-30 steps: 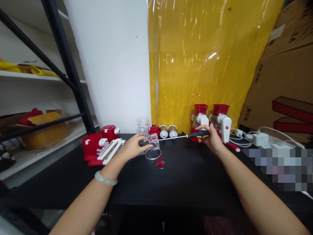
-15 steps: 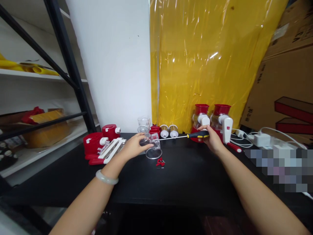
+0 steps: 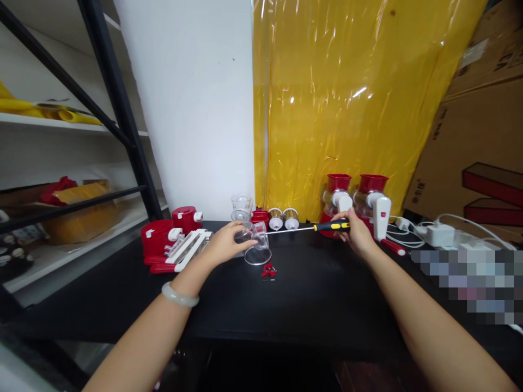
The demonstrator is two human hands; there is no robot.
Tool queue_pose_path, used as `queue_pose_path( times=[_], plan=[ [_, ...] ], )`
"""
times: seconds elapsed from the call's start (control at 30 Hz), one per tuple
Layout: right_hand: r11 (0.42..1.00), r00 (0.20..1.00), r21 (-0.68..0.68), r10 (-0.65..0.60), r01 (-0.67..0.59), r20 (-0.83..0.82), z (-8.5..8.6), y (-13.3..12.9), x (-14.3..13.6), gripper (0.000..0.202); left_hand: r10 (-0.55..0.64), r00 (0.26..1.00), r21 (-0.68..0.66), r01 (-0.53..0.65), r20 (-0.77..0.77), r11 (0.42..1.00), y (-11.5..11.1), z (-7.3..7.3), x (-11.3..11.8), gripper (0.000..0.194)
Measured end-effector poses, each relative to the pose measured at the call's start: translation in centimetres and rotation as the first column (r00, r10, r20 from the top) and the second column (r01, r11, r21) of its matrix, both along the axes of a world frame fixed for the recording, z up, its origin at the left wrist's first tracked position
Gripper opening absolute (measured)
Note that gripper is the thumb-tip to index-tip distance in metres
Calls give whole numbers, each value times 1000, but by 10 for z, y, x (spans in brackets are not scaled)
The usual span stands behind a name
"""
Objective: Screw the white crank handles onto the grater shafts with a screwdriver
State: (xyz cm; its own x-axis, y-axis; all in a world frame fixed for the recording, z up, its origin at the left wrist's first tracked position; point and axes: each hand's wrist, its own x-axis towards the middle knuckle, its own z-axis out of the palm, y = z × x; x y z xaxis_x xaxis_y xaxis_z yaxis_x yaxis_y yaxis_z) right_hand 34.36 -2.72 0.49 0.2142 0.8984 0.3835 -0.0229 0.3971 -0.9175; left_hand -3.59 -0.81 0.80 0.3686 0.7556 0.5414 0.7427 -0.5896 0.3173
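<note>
Head view, near to far. Across the foreground lies the smooth, matt black bench (image 3: 306,310). A glossy, pale ring-shaped bangle (image 3: 180,294) encircles the left wrist. On the bench, just in front of the clear plastic housing (image 3: 258,253), lie small angular red pieces (image 3: 268,270) and thin metallic pins (image 3: 268,280). The housing, transparent and tubular with a wide circular rim, is gripped between the thumb and fingers of the left hand (image 3: 226,243), partly closed about it. The right hand (image 3: 358,235) is closed around the black-and-yellow, contoured handle of the screwdriver (image 3: 332,226); its slender, straight metal shaft runs nearly level to the housing, where contact of the tip cannot be discerned. To the left are rounded, opaque red bodies (image 3: 158,239) and flat white arms (image 3: 190,251) with red grips. Behind the housing stand a clear flared cup (image 3: 242,206) and two perforated metallic drums (image 3: 283,219) with white ends. Farther right are two red-hoppered machines (image 3: 373,204). Beyond hangs glossy, wrinkled yellow sheeting (image 3: 347,109), beside a smooth white panel (image 3: 196,109).
</note>
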Motion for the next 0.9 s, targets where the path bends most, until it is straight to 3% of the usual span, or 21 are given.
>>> queue_pose_path(
  times=[0.1,0.2,0.3,0.37,0.47,0.53,0.6,0.73,0.8,0.9],
  plan=[
    [1000,1000,11,-8,8,9,-1,0,0,30,-9,1000,1,9,0,1000,1,-1,0,47],
    [993,981,74,101,-90,-166,1,-3,-3,22,-5,1000,4,5,6,1000,2,-1,-1,47],
    [979,958,110,191,-171,-213,2,-6,-5,25,-12,1000,8,12,11,1000,2,-1,-1,46],
    [987,973,101,144,-127,-180,2,-5,-3,23,-20,1000,5,20,11,1000,1,0,0,44],
    [999,1000,42,-1,0,17,0,-1,1,40,-23,1000,-3,23,14,1000,-1,1,1,43],
    [999,992,20,-40,38,119,-2,2,3,39,-20,1000,-2,20,18,1000,-2,2,1,44],
    [999,997,35,-34,32,65,-2,2,3,29,-16,1000,-2,16,13,1000,-2,2,2,44],
    [989,974,104,125,-107,-187,1,-4,-3,19,-8,1000,-6,8,12,1000,-3,2,2,45],
    [975,952,123,210,-186,-224,3,-9,-5,23,-11,1000,-2,11,14,1000,-3,3,2,46],
    [972,953,119,226,-205,-200,5,-11,-6,20,-29,1000,17,29,10,999,-4,3,3,45]
  ],
)
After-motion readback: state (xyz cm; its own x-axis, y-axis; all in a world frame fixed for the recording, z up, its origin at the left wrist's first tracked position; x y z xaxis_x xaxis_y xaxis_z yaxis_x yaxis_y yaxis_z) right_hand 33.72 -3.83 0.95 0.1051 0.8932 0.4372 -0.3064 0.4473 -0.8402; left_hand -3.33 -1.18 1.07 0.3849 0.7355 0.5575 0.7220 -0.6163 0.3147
